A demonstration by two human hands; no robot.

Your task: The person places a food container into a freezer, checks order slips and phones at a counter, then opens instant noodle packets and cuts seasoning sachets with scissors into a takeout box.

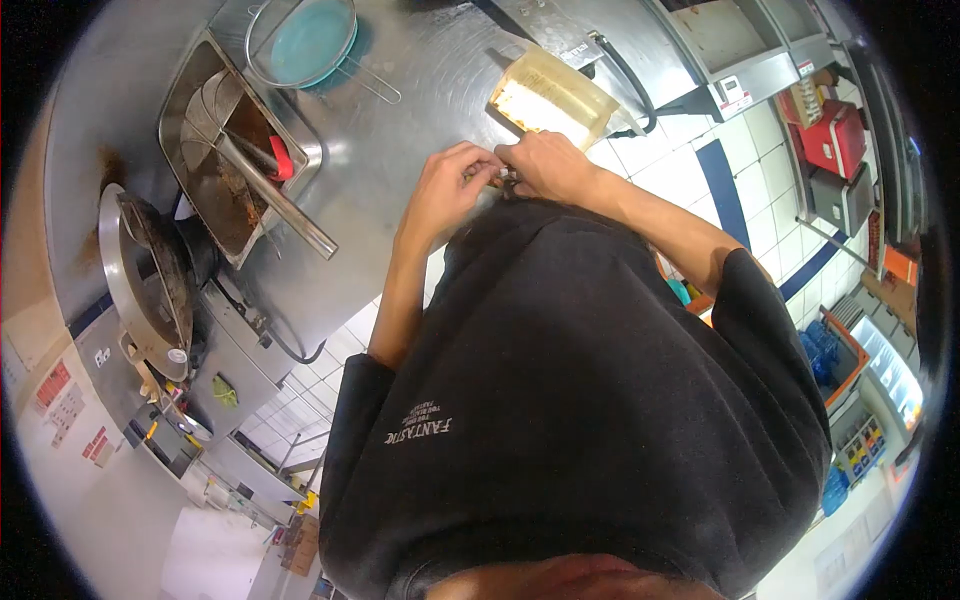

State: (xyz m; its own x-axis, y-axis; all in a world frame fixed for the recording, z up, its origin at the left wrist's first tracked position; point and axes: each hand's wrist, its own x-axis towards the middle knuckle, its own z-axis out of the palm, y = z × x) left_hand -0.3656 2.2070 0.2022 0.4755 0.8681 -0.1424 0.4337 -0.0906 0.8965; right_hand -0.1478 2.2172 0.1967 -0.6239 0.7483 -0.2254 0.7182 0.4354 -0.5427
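My left hand (452, 188) is closed, its fingertips pinched together in front of my waist at the edge of the steel counter. Close against it, my right hand (550, 165) is curled with its fingers bent inward. Between the fingertips of both hands shows a small whitish piece (505, 173), too small to name. Just beyond my right hand stands a clear plastic container (572, 95) with yellowish contents. Whether the hand touches it I cannot tell. The dark shirt (600, 380) on my body fills the lower middle of the view.
On the steel counter (400, 50) sit a wire strainer (262, 70) over a teal bowl (312, 40) and a deep metal pan (300, 140) holding a long-handled skimmer (285, 200) and a red handle (281, 158). A wok (150, 270) stands left. Shelves with a red box (832, 138) are right.
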